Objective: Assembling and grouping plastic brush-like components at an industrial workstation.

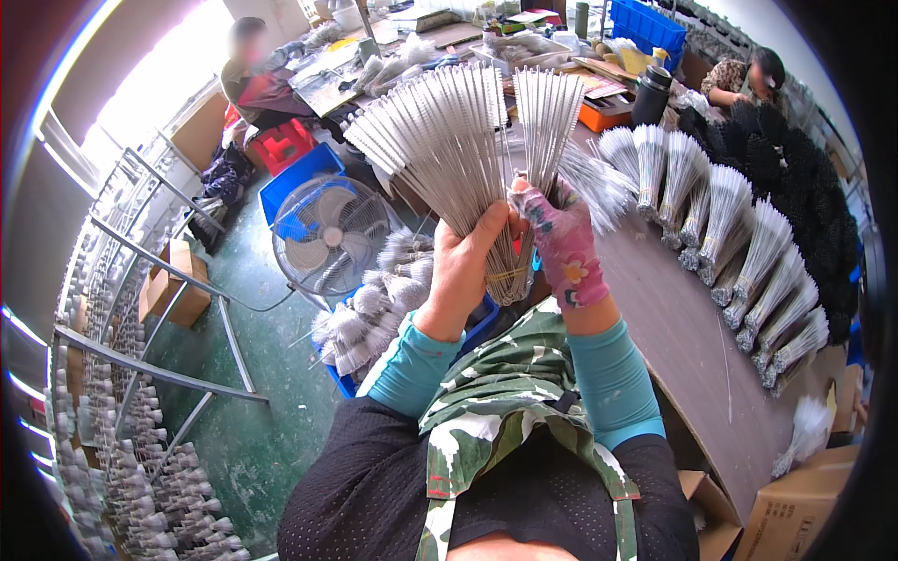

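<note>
In front of my chest I hold a fanned bundle of thin wire brushes, white bristles up and bare wire stems down. My left hand, ungloved, is closed round the stems of the wide left part. My right hand, in a pink flowered glove with the thumb tip showing, grips a narrower group of brushes split off to the right. A yellowish band circles the stems near their lower ends. Some right fingers are hidden behind the stems.
Tied brush bundles line the brown table on my right, beside black brushes. A floor fan and a bin of white brushes stand left. Two people sit farther off. Cardboard boxes are at lower right.
</note>
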`<state>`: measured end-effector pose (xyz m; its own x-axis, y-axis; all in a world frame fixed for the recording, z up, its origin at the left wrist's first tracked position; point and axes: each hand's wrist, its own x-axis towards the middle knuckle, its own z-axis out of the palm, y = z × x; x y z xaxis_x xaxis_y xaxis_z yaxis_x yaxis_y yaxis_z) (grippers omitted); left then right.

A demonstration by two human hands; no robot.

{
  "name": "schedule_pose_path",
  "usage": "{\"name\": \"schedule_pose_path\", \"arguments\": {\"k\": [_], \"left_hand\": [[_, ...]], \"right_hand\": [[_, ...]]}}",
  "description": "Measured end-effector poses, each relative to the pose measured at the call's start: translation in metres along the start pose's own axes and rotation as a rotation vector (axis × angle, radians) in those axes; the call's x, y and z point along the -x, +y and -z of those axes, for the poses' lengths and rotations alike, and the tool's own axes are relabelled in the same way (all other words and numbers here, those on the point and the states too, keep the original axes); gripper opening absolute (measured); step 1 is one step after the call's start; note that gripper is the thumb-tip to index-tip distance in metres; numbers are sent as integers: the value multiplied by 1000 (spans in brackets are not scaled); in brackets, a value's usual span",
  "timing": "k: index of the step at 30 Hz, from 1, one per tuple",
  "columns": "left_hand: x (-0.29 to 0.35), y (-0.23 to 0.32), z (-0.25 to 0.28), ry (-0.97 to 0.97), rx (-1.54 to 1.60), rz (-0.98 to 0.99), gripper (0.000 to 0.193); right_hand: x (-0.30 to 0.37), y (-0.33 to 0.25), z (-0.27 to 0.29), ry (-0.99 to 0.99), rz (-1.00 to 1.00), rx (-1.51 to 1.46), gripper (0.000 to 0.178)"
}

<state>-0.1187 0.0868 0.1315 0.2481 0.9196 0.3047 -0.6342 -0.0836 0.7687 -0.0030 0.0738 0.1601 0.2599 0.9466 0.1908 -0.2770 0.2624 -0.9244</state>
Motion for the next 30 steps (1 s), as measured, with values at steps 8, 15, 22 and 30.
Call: {"name": "schedule_pose_path", "arguments": {"k": [8,15,22,30], "left_hand": [[-1,9,5,122,-277,-75,13],[0,8,6,131,-406,-133,13],[0,15,11,96,-215,-64,13],[0,17,12,110,-24,-10,24]], "right_hand": [[17,-8,33,49,-80,-110,22],[17,-59,27,-424,-493,-125,49],[23,-32,24,-404,-451,-753,43],[72,-44,13,-231,-452,-752,51]]}}
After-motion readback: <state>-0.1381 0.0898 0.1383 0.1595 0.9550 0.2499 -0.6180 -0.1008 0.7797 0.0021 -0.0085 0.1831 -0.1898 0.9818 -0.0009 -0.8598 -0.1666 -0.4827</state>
